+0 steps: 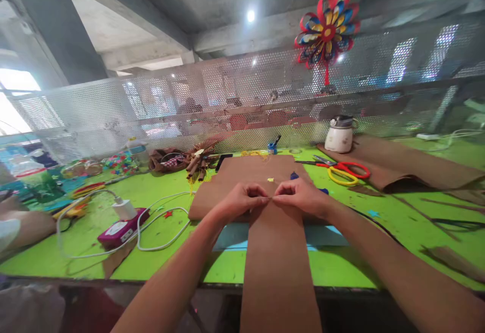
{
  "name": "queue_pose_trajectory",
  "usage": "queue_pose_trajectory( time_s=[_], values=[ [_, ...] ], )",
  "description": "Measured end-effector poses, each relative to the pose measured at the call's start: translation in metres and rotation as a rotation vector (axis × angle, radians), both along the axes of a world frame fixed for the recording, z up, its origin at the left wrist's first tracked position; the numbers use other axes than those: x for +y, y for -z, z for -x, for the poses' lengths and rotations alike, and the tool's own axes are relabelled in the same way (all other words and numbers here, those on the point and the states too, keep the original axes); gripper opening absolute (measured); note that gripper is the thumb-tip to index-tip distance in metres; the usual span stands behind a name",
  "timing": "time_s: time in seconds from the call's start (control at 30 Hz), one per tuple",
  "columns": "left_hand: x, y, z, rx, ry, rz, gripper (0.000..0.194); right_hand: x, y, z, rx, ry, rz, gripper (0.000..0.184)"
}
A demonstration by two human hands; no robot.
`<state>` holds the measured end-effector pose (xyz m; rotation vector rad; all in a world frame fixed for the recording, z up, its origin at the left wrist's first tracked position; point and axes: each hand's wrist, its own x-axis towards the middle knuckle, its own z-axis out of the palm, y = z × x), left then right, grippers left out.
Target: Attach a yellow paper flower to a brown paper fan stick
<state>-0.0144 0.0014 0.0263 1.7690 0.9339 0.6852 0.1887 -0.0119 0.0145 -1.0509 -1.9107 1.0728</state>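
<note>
A long strip of brown paper (279, 262) runs from the middle of the table down over its front edge. At its far end my left hand (244, 199) pinches the paper between thumb and fingers. Close beside it, my right hand (301, 196) pinches the same end, the fingertips of both hands nearly meeting. Under and behind the hands lies a wider brown paper piece (242, 169), with a light blue sheet (231, 237) beneath. A small yellow scrap (270, 179) rests just beyond my fingertips. A dark blue object (294, 175) is partly hidden behind my right hand.
Red-and-yellow scissors (343, 170) and a white jug (339, 136) stand right of the paper, near a large brown sheet (413, 163). On the left are a purple power strip (123, 227) with a looping white cable (162, 246), rolled paper sticks (199, 163) and another person's arm (30, 227).
</note>
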Motion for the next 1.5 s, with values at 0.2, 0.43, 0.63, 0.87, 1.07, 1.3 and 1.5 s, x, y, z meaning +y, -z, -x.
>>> queue_pose_trajectory(
  time_s=[0.2,0.43,0.63,0.87,1.07,1.3,1.5],
  values=[
    [0.007,0.005,0.006,-0.037,-0.021,-0.016,0.028,0.000,-0.002,-0.004,0.077,0.031,0.043,0.023],
    [0.010,0.008,0.007,-0.061,0.021,0.000,0.029,0.002,-0.001,-0.006,0.151,0.103,0.066,0.016],
    [0.006,0.004,0.004,0.053,0.002,-0.150,0.028,0.005,0.004,-0.003,0.212,0.092,0.069,0.020],
    [0.005,0.004,0.002,0.077,-0.033,-0.239,0.025,0.006,0.009,0.003,0.273,0.064,0.084,0.025],
    [0.005,0.001,0.004,0.034,0.002,-0.160,0.020,0.005,0.008,0.000,0.272,0.085,0.065,0.018],
    [0.006,-0.003,0.008,0.086,-0.002,-0.166,0.016,0.006,0.007,-0.002,0.123,0.106,-0.056,0.025],
    [0.007,-0.001,0.008,0.058,-0.011,-0.127,0.018,0.004,0.004,-0.001,0.084,0.137,-0.133,0.024]
  ],
)
